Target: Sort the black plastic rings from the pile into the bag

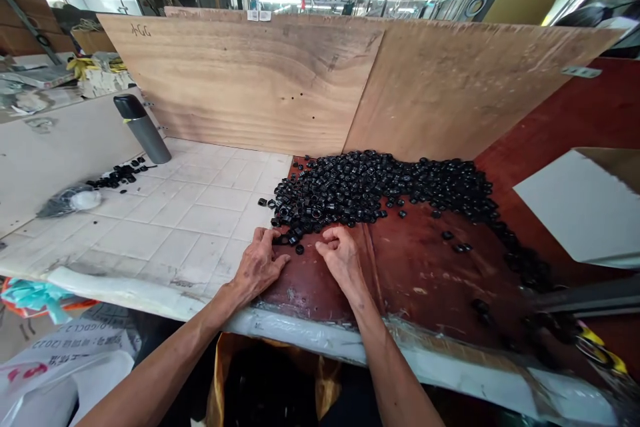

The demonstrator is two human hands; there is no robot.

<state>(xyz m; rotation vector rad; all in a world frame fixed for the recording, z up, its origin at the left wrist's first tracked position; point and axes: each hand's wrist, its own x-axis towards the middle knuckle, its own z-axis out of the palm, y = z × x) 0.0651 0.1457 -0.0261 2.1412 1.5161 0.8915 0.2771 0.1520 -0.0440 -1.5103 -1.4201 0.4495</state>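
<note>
A big heap of small black ring-shaped parts (380, 183) lies on the dark red table top (425, 267), spreading to the right edge. Both my hands rest at the heap's near left edge. My left hand (260, 263) lies on the table with its fingers reaching into the nearest rings; a loose ring (299, 249) sits just right of its fingertips. My right hand (340, 253) has its fingers curled and pinched together at the pile's edge; what they hold is too small to make out.
Upright plywood boards (260, 73) wall off the back. A grey flask with a black cap (141, 128) stands at the left on the pale tiled surface (165, 227), near a small scatter of black parts (117, 175) and a plastic bag (70, 200). A white sheet (585, 210) lies right.
</note>
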